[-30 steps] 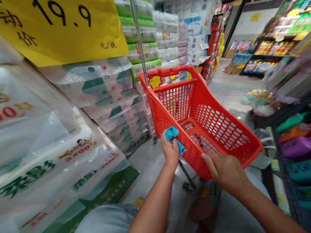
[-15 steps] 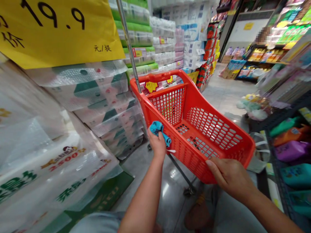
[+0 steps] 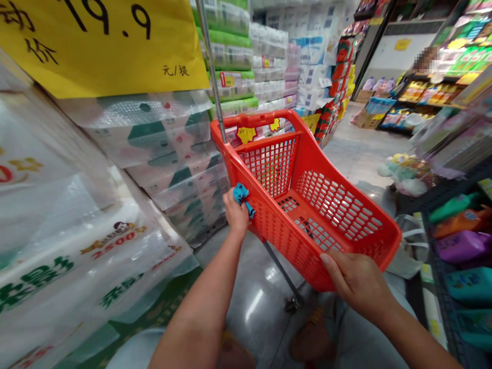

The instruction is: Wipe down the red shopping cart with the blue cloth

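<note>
A red plastic shopping cart with perforated basket walls stands in front of me; its inside shows only the bare grid floor. My left hand is closed on a crumpled blue cloth with dark markings, pressed against the outer face of the cart's left side near the handle end. My right hand grips the cart's near rim, thumb on top and the fingers hidden behind the hand and rim. A metal pole rises at the handle corner.
Stacked tissue packs line the left, under a yellow price sign. Wrapped paper bundles stand behind the cart. A shelf with coloured packages is close on the right. A person is in the far aisle.
My left hand has slid the blue cloth up and left along the cart's side, towards the handle. My right hand stays on the rim. The view has shifted slightly.
</note>
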{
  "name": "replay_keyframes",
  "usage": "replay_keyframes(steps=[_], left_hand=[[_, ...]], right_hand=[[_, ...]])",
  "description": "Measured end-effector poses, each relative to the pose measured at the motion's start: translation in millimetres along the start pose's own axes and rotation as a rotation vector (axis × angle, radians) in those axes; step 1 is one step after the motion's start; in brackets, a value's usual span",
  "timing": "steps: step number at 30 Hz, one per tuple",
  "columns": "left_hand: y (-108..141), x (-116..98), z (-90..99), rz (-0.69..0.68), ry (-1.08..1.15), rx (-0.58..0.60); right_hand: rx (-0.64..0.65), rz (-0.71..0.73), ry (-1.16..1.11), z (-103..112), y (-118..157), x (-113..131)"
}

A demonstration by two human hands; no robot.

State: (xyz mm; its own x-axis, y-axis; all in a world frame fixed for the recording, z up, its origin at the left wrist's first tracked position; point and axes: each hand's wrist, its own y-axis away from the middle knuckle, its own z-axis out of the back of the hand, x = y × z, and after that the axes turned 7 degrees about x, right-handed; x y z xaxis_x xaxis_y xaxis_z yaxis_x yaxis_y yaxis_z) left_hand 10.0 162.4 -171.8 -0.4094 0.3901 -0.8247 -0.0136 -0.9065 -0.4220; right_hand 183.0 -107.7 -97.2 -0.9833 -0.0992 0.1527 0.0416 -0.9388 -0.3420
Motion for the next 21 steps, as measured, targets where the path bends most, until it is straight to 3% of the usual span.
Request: replay_keyframes(steps=[3,5,7,10,13,15,17,21], left_hand=[[57.0,0.0,-14.4,-0.013,0.035,0.000],[105.7,-7.9,-22.9,-0.084,0.078,0.075],[138.1,-13.9,-28.5,-0.143,0.124,0.166],[132.8,-5.2,-33.1,-0.097,0.158,0.157],[98.6,15.0,-38.4,0.060,0.155,0.019],[98.1,17.6,-43.1,0.127,0.160,-0.033],[129.0,5.9,-47.0,0.119,0.184,-0.010],[226.7,-29.3,-50.1,-0.057,0.291,0.194]], right_hand=[[0.016,-0.009,-0.018,-1.8,0.7,0.3],[0.036,0.001,-0.034,-2.0,2.0,-3.1],[0.059,0.014,-0.047,-1.4,3.5,-8.0],[0.084,0.006,-0.039,-0.7,3.7,-12.3],[0.072,0.001,-0.005,-1.3,0.7,-9.6],[0.044,0.009,0.014,-2.1,-2.0,-6.2],[0.035,0.012,0.017,-2.4,-3.9,-4.3],[0.053,0.010,0.009,-0.6,-4.4,-6.7]])
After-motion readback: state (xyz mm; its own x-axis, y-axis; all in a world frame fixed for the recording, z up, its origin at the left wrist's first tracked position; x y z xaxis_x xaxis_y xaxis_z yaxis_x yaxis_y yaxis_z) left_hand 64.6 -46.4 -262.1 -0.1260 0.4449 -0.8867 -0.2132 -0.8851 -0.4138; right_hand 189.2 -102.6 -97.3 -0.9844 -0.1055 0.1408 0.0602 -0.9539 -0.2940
